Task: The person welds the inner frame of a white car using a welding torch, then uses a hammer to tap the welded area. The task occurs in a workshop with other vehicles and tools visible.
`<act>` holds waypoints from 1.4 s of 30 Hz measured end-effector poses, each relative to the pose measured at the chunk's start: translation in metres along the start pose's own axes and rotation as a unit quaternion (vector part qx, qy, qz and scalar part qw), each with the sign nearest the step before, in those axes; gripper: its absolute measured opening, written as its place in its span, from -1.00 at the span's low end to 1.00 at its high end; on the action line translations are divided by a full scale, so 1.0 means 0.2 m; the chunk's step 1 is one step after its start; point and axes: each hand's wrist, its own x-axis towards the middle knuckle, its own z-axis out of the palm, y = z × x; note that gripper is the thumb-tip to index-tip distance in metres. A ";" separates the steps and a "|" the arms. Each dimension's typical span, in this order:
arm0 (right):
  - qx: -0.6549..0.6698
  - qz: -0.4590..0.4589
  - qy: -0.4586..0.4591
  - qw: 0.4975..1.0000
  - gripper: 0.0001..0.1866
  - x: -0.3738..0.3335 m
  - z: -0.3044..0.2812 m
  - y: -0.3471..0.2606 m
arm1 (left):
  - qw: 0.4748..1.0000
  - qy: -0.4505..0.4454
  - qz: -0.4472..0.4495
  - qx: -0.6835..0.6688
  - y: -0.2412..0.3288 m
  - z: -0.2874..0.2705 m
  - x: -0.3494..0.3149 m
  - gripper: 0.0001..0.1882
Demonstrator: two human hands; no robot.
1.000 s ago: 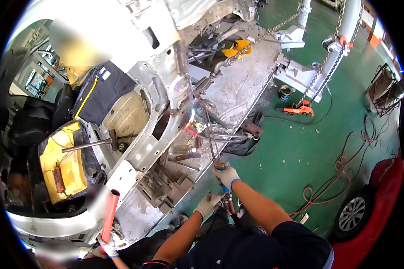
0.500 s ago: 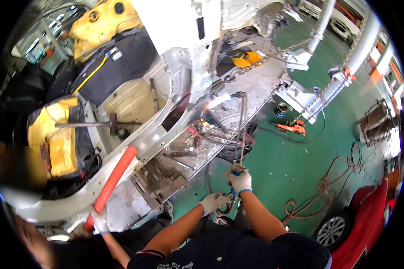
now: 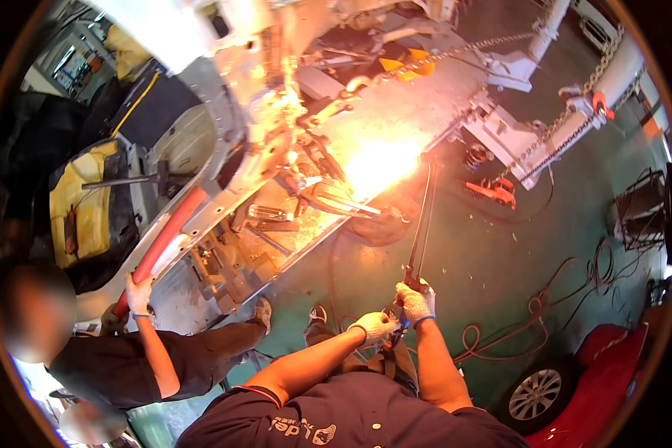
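My gloved right hand [image 3: 417, 301] is wrapped round the handle end of a gas torch [image 3: 411, 274], whose long thin tubes reach away from me. A big, glaring yellow-white flame [image 3: 384, 166] burns at the torch's far end, and its glare hides the tip. Close beside, to the left, my gloved left hand [image 3: 376, 327] has its fingers closed near the torch's rear; what they grip is hidden. Left of the flame, the bare metal car body [image 3: 210, 112] stands lit orange.
A co-worker's gloved hand [image 3: 138, 293] holds a red tube [image 3: 170, 231] against the car body. Loose tools and metal blocks [image 3: 231, 269] lie on the platform. A chain [image 3: 470, 46] runs to a grey post. Hoses [image 3: 537, 306] coil on the green floor near a red car [image 3: 597, 373].
The small bright torch flame has grown into a large glare. The torch has swung away from the car body, to the right. The co-worker's hand now shows higher on the red tube.
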 end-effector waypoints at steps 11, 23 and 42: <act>0.006 -0.016 -0.040 0.999 -0.81 -0.04 -0.59 0.26 | 0.861 0.122 0.279 0.407 -0.02 0.41 0.23 -0.71; 0.252 -0.078 -0.016 0.964 -0.86 0.24 -1.06 0.71 | 0.881 0.440 0.106 0.142 -0.16 0.15 -0.21 -0.40; 0.025 0.315 0.169 0.934 -0.64 0.62 -1.10 1.15 | 0.674 0.650 -0.220 0.273 -0.64 -1.85 -1.71 -0.69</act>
